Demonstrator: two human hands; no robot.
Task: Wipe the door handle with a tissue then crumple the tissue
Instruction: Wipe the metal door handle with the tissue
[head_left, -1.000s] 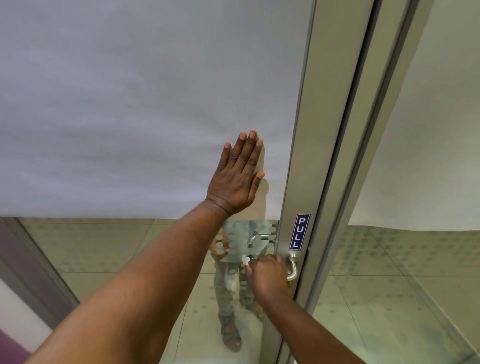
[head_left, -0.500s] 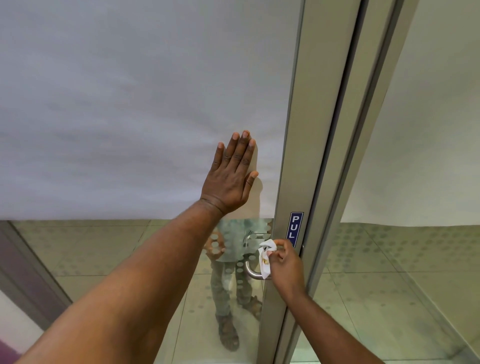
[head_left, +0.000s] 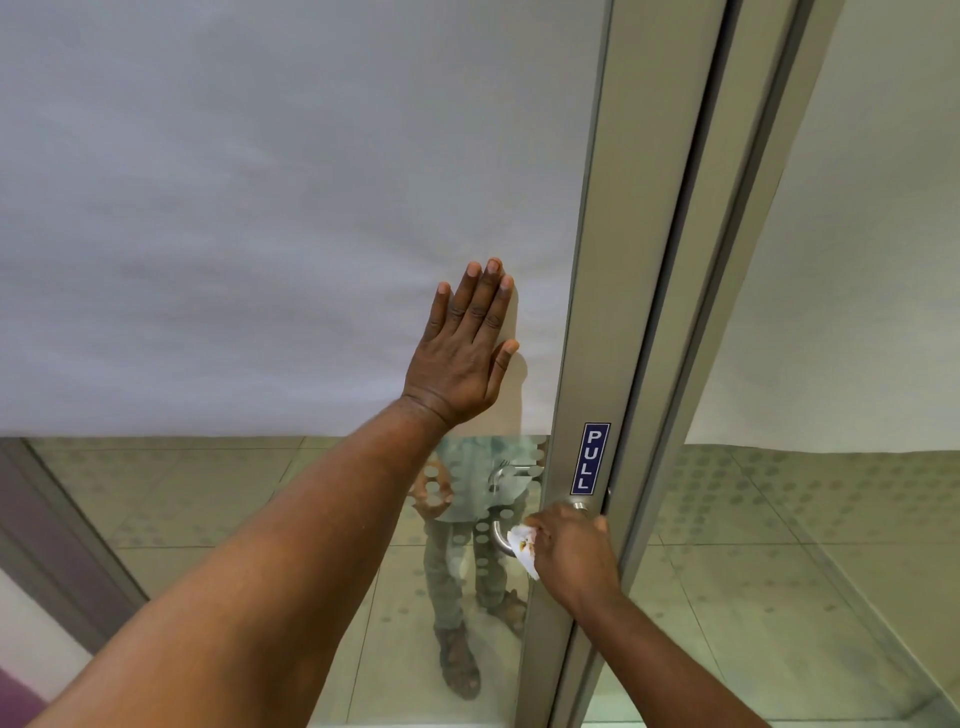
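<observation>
Two bare hands are shown at a glass door (head_left: 291, 499) with a metal frame (head_left: 618, 270). The left hand (head_left: 462, 358) is laid flat, fingers spread and extended, against the frosted upper part of the glass, nothing being held in it. The right hand (head_left: 574, 551) is closed around a white tissue (head_left: 522, 545), which is pressed onto the door handle (head_left: 501, 538); a brownish mark is seen on the exposed part of the tissue. Only the curved lower left end of the silver handle and part of its round base, just beneath a blue sign reading PULL (head_left: 589, 458), are left uncovered by the hand. The handle is mounted on the frame's vertical stile, low in the view and to the right of the left forearm. A reflection of the person's legs and sandalled feet is visible in the clear lower pane, above a tiled floor (head_left: 769, 561).
</observation>
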